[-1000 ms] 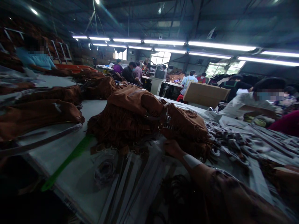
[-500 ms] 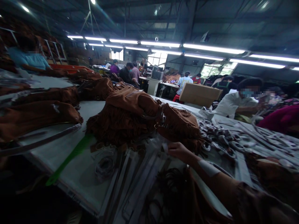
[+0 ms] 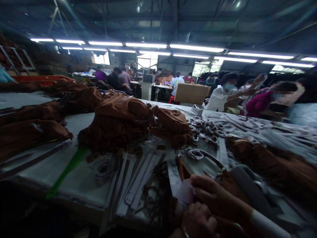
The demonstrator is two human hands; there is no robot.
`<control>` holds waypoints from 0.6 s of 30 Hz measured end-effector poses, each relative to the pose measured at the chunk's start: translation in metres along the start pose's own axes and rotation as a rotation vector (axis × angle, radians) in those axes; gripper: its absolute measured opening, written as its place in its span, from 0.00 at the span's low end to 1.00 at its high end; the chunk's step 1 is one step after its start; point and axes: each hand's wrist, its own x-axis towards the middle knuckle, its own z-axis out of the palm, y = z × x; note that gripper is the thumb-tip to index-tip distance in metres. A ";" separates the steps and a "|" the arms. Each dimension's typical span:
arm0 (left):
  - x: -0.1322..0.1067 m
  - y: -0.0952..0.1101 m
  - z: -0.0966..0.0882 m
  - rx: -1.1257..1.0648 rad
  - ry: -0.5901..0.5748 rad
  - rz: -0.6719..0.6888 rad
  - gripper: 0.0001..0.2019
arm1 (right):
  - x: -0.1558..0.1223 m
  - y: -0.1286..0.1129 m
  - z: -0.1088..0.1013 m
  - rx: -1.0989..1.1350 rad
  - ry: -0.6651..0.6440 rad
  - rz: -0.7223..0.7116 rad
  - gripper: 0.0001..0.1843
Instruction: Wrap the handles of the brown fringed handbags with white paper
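At the lower right, my right hand [image 3: 210, 190] has its fingers closed on a thin, whitish translucent sheet [image 3: 185, 191]. A pale band is round that forearm. Just below it is my left hand [image 3: 198, 216], fingers curled in next to the sheet; what lies in its grip is hidden. Under and around both hands lies a brown fringed bag [image 3: 182, 168], mostly covered by them and in shadow. A flat white strip [image 3: 174, 177] stands up to the left of my fingers. Dark fringe strands [image 3: 153, 195] spread out to the left.
Ahead is a pile of brown fringed bags [image 3: 116, 122]. White-wrapped straps [image 3: 138, 181] and a green long-handled tool [image 3: 66, 172] lie left. Coiled wrapped straps [image 3: 210, 127] heap up at right, near more brown bags [image 3: 267, 155]. Co-workers, one in a white top [image 3: 216, 99], work across the table.
My right hand has drawn back from the pile's front edge to the near right, with the whitish sheet in it. My left hand has come into view beside it. The view has turned right.
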 end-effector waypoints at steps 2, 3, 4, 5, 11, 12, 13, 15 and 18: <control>0.002 0.002 0.001 0.009 -0.022 -0.029 0.14 | -0.044 0.001 -0.003 0.280 0.181 0.041 0.11; 0.003 0.003 0.002 0.020 -0.028 -0.053 0.13 | -0.066 0.004 -0.006 0.382 0.270 0.033 0.12; 0.004 0.005 0.001 0.035 -0.028 -0.072 0.12 | -0.087 0.007 -0.008 0.454 0.347 0.018 0.13; 0.006 0.006 0.001 0.055 -0.018 -0.081 0.10 | -0.108 0.011 -0.010 0.503 0.411 0.004 0.13; 0.014 0.017 -0.006 0.124 0.098 0.003 0.07 | -0.177 0.033 -0.016 0.599 0.631 0.001 0.10; 0.015 0.018 -0.006 0.128 0.102 0.021 0.08 | -0.180 0.036 -0.018 0.610 0.659 -0.033 0.10; 0.015 0.019 -0.006 0.131 0.107 0.033 0.08 | -0.183 0.039 -0.020 0.619 0.693 -0.075 0.10; 0.014 0.021 -0.004 0.135 0.127 0.039 0.08 | -0.190 0.046 -0.024 0.614 0.744 -0.132 0.09; 0.013 0.019 0.000 0.126 0.148 0.060 0.10 | -0.218 0.058 -0.028 0.447 0.678 -0.087 0.10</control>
